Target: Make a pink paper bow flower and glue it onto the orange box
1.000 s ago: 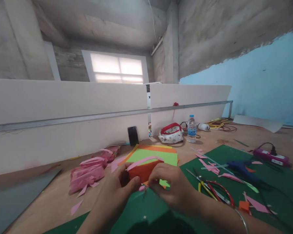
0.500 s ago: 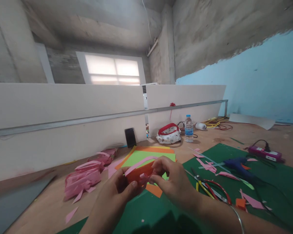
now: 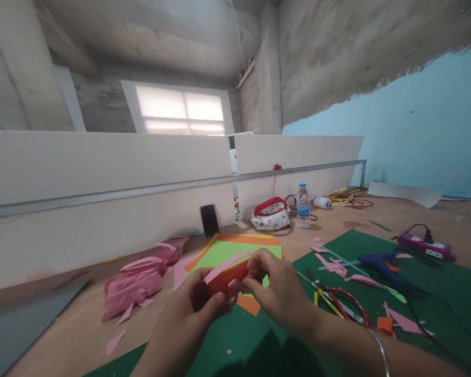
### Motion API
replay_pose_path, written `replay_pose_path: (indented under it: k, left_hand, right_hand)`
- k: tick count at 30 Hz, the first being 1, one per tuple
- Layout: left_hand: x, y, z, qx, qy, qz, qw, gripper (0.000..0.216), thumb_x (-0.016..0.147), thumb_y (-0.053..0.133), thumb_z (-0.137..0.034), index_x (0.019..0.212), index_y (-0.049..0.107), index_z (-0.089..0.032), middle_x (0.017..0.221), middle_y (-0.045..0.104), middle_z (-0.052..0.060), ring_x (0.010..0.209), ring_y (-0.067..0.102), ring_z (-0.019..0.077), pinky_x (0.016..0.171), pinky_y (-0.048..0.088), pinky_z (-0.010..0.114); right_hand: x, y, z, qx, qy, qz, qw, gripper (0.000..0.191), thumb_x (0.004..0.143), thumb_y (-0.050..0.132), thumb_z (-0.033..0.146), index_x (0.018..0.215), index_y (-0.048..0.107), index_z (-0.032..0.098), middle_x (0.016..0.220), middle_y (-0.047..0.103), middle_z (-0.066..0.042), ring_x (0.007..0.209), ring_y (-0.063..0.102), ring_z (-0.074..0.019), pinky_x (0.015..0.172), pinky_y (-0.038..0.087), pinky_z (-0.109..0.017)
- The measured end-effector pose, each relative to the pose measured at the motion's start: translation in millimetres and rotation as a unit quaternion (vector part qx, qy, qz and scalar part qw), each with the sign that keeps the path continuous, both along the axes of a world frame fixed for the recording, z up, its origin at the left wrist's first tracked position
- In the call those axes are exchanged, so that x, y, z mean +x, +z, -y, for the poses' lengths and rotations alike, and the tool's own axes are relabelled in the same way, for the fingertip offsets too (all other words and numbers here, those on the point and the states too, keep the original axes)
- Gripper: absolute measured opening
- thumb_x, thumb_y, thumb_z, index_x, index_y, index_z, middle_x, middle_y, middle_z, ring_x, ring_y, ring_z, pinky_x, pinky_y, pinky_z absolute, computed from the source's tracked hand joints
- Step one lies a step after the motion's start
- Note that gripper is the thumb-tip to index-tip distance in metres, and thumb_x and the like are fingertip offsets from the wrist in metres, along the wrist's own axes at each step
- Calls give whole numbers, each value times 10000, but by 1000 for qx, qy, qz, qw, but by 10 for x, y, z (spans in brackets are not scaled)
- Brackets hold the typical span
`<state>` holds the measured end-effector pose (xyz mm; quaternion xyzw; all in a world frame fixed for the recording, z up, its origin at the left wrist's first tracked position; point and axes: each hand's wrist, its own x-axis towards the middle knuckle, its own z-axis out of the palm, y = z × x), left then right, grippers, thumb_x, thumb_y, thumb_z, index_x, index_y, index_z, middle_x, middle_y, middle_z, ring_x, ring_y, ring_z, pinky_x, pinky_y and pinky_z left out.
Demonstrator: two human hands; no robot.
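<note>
above the green mat (image 3: 214,345), the left hand (image 3: 190,306), curled, grips the orange paper piece (image 3: 222,281); the right hand (image 3: 281,289) pinches the small pink piece (image 3: 234,283), now across the orange face; one second earlier it showed below.

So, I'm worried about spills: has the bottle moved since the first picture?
No. The bottle stands in the same spot against the white panel behind it; the whole view has shifted slightly.

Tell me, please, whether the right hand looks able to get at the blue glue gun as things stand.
Likely yes: nothing tall stands between the right hand and the blue glue gun, though that hand is busy beside the orange piece.
</note>
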<state>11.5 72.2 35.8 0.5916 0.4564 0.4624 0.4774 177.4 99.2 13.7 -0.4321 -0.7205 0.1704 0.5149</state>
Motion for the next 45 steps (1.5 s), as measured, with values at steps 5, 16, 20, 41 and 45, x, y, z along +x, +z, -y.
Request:
replay_pose_path:
  k: [5,16,20,41,45]
  left_hand:
    - [7,-12,-8,21,-2,-41,999,377,756,624,-318,1090,496,-202,1068,644,73,953,627,250,801,532,381]
    - [55,-30,8,88,27,-142,986,280,746,563,-286,1013,530,-207,871,648,28,870,638,235,749,517,352]
    - [74,-69,16,85,31,-116,989,279,743,573,-268,1014,548,-210,962,665,50,850,649,220,749,543,354]
    - [122,-18,44,30,44,15,998,277,653,681,-256,912,627,-176,929,706,68,790,669,231,645,584,328]
    - [83,4,34,-38,60,50,996,365,652,724,-232,977,562,-194,908,700,47,811,666,209,659,579,293]
  right_hand:
    - [0,-9,1,-11,-5,9,1000,140,716,582,128,749,469,204,641,594,30,569,557,-118,540,407,-224]
    - [10,-27,22,32,-57,77,995,123,723,550,119,773,472,200,666,585,29,580,521,-121,567,364,-236]
    - [8,-20,22,59,-76,100,990,106,729,541,134,770,472,202,690,560,22,612,500,-134,570,358,-248]
    - [36,46,2,5,25,19,999,628,661,556,66,1269,409,122,1116,562,-104,1023,536,-189,915,447,-331]
    - [33,53,25,10,54,3,999,590,704,567,116,1273,414,139,1177,541,-98,1094,510,-187,967,414,-329]
